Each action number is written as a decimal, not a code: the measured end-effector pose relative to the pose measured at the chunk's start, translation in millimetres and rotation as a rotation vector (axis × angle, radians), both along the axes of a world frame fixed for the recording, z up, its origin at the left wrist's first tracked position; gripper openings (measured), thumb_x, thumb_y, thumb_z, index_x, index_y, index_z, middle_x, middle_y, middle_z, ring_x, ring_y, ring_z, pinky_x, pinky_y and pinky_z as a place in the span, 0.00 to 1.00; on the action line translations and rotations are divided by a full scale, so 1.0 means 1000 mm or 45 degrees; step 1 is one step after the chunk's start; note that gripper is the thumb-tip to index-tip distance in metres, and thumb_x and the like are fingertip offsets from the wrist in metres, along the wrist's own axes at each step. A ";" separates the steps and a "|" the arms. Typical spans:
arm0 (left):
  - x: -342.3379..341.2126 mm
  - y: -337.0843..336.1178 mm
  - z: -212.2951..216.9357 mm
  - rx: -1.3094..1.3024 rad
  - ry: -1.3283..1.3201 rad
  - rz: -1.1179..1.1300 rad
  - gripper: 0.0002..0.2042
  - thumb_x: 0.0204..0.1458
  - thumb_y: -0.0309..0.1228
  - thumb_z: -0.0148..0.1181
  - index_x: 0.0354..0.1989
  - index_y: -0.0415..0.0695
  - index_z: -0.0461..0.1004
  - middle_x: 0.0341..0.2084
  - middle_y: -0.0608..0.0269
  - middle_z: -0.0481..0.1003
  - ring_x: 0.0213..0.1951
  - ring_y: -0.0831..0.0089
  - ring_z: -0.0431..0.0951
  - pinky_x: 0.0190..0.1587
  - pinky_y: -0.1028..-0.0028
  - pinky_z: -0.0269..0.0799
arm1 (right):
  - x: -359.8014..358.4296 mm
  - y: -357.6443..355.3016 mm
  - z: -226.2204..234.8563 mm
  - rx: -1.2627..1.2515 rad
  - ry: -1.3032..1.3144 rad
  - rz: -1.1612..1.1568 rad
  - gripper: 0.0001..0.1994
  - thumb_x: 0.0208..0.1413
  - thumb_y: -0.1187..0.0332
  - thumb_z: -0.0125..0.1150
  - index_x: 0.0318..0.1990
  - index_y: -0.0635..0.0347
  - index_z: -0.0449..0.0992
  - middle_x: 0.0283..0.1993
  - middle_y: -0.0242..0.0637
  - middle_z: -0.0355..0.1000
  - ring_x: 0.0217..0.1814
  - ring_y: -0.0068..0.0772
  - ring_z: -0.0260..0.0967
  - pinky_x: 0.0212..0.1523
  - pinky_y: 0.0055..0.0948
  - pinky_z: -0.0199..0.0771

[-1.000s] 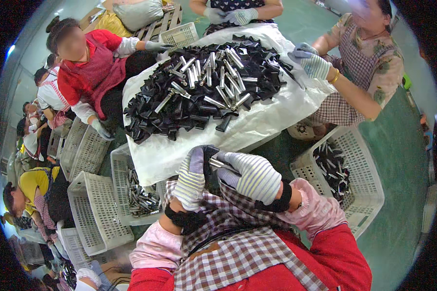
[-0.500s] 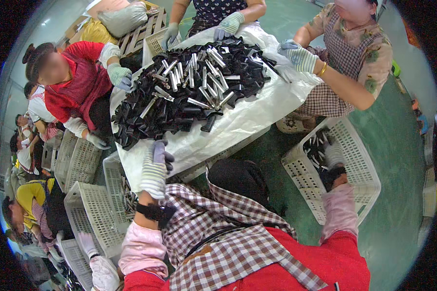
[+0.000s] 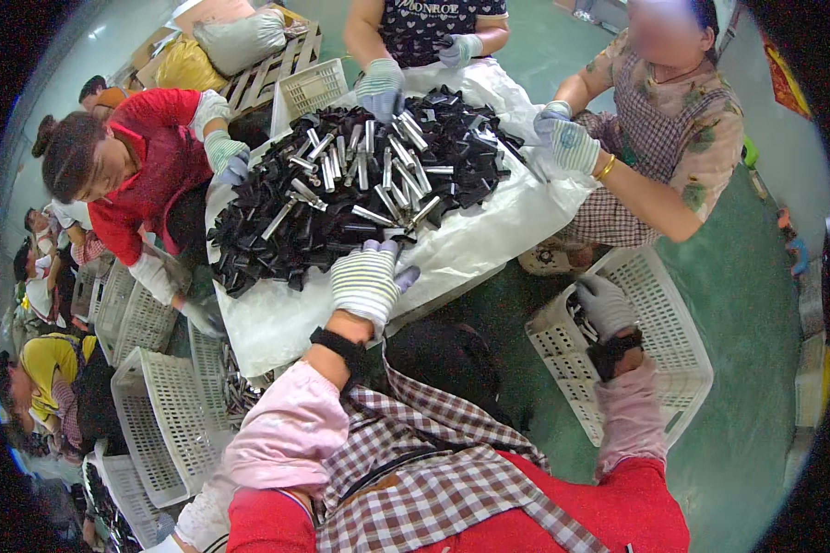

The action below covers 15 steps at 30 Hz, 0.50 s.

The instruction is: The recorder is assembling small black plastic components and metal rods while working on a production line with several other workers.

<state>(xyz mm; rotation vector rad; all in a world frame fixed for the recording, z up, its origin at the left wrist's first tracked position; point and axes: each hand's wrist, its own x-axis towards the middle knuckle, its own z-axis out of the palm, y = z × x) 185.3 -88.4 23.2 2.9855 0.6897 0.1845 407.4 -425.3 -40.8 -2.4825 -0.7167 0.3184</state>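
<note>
My left hand (image 3: pixel 367 281), in a striped work glove, reaches to the near edge of a heap of black angular parts (image 3: pixel 295 244). Its fingers point forward at the heap and its thumb stands apart; I see nothing held. Shiny silver metal tubes (image 3: pixel 362 170) lie scattered on top of the heap. Under everything spreads a white plastic sheet (image 3: pixel 489 240). On the right, my right hand (image 3: pixel 607 306), in a greyish glove, is over a white perforated basket (image 3: pixel 659 304). Some small silver pieces show beside it, and its fingertips are too unclear to read.
Co-workers sit around the heap: one at left in red (image 3: pixel 161 138), one at the far side (image 3: pixel 433 37), one at right in a checked apron (image 3: pixel 664 101). White baskets (image 3: pixel 157 424) stand at lower left. A pallet (image 3: pixel 277 69) with sacks is behind.
My left hand has moved forward and right, from the sheet's near edge to the heap. My right hand has drawn up and left within the basket. The far co-worker's hand now reaches onto the heap.
</note>
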 end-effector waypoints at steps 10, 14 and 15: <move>-0.018 0.019 -0.030 -0.041 -0.227 0.056 0.19 0.51 0.31 0.55 0.53 0.44 0.67 0.38 0.44 0.73 0.35 0.53 0.77 0.37 0.55 0.73 | -0.042 0.230 0.042 0.206 -0.912 0.660 0.10 0.51 0.68 0.55 0.41 0.50 0.75 0.43 0.34 0.71 0.44 0.43 0.71 0.41 0.43 0.72; -0.046 0.028 -0.027 -1.354 -0.726 0.359 0.20 0.55 0.30 0.58 0.56 0.44 0.64 0.35 0.58 0.72 0.26 0.71 0.75 0.28 0.71 0.73 | -0.040 0.263 0.042 -0.180 -0.946 0.743 0.09 0.51 0.65 0.56 0.40 0.48 0.77 0.44 0.33 0.72 0.45 0.40 0.72 0.44 0.42 0.72; -0.050 0.022 -0.014 -1.730 -0.785 0.531 0.18 0.57 0.37 0.58 0.55 0.46 0.67 0.28 0.70 0.71 0.25 0.78 0.70 0.28 0.78 0.69 | -0.038 0.266 0.043 -0.237 -0.964 0.787 0.09 0.52 0.64 0.55 0.40 0.47 0.77 0.44 0.33 0.72 0.45 0.40 0.72 0.43 0.41 0.72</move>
